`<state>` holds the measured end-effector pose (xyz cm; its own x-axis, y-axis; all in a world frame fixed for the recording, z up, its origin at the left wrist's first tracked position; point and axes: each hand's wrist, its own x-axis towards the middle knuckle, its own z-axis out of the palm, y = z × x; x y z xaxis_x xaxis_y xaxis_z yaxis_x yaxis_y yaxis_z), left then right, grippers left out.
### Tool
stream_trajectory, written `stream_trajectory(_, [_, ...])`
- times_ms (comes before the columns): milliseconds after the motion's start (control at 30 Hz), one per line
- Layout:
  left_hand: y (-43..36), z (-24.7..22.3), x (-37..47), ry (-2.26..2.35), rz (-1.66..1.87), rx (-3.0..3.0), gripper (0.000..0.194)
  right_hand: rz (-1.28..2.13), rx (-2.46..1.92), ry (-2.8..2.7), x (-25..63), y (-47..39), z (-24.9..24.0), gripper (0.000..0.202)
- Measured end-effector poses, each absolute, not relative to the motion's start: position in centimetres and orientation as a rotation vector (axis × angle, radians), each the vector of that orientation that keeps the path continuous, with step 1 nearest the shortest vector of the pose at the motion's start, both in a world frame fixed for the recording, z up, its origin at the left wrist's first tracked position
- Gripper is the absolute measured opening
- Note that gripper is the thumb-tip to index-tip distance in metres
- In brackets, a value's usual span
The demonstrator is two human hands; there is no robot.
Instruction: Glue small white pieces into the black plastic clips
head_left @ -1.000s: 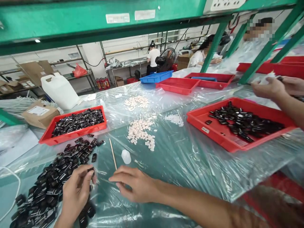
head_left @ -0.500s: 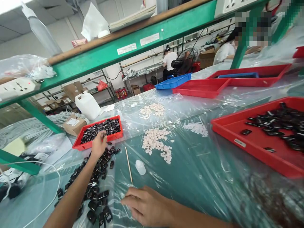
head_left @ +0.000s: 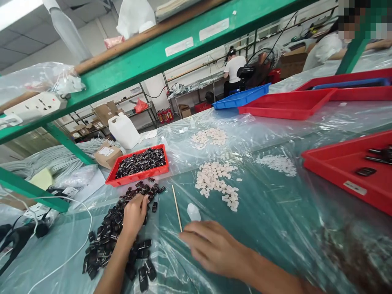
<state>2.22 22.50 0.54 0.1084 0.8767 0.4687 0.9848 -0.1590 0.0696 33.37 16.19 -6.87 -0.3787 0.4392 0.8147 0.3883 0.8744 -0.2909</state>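
**Left hand (head_left: 134,214) at a heap of black pieces (head_left: 112,226), right hand (head_left: 211,247) near a wooden stick (head_left: 177,208)**

Spreads a plastic-covered bench (head_left: 260,220) across the lower part of the frame. Slants a green shelf (head_left: 131,61) over it, from the left edge to the top. Cuts off a large red tray (head_left: 333,167) at the right edge, with a few black pieces inside. Sets two more red trays (head_left: 288,106) at upper right, just beside a blue tray (head_left: 241,98). Piles the black pieces loosely at lower left. Reaches over their upper part with the left hand, fingers narrow and bent downward; cannot tell whether gripping a piece. Extends the right hand from lower right, fingers narrow and blurred, tips at the stick's lower end; cannot tell whether touching or holding it. Has a smaller red tray (head_left: 141,177) above the heap, left of centre, full of black pieces. Stands a white jug (head_left: 124,132) behind that tray, near a cardboard box (head_left: 108,157). Scatters pale pieces (head_left: 211,177) in two patches around the centre, with tiny white bits (head_left: 277,163) to their right. Places a translucent cap (head_left: 194,212) just above the right hand.
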Motion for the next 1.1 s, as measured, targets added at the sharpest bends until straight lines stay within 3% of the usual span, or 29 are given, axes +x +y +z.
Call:
stream_trajectory(233, [20.4,-2.8,1.0,-1.779,-0.458,-2.205,0.021,0.054,-0.698,-1.832,37.3,20.3,-4.9,0.035])
stream_trajectory(333, [20.8,-3.4,1.6,-1.708,-0.314,-2.289,0.027,0.107,-0.817,-1.925,37.8,21.4,-6.0,0.041])
stream_trajectory(633, [19.3,-1.7,3.2,-1.552,-0.178,-2.441,0.011,0.358,-0.976,-2.144,39.2,21.9,-9.1,0.053])
stream_trajectory(867, [17.7,-1.5,5.4,-1.5,-0.195,-2.548,0.009,0.767,-1.073,-2.211,38.1,21.2,-8.2,0.025])
stream_trajectory(1100, [18.1,-3.1,5.5,-1.49,-0.273,-2.602,0.008,0.86,-1.051,-2.244,36.2,20.5,-6.5,0.024])
